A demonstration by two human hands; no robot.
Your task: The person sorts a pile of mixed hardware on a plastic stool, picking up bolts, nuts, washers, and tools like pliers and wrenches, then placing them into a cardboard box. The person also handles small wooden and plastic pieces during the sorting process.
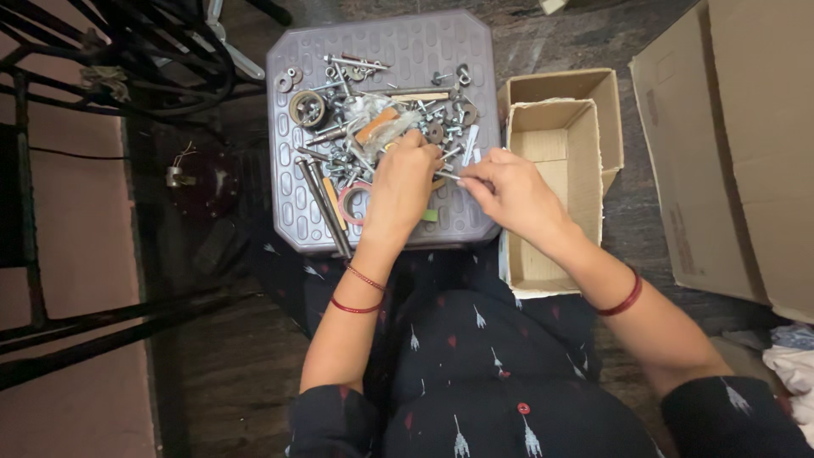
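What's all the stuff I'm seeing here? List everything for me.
stool: one, grey-purple plastic, centre, bearing the hardware.
hardware pile: many bolts, nuts and washers, silver, on the stool.
rods: two, dark metal, left part of the stool.
tape ring: one, pink, under the left wrist.
small boxes: two, tan cardboard, open, right of the stool.
big carton: one, brown, far right.
metal frame: one, black, left.
cloth: white, lower right corner.
bangles: red, on both wrists.
left hand: in the pile; its grip cannot be seen.
right hand: fingertips pinching a thin bolt.
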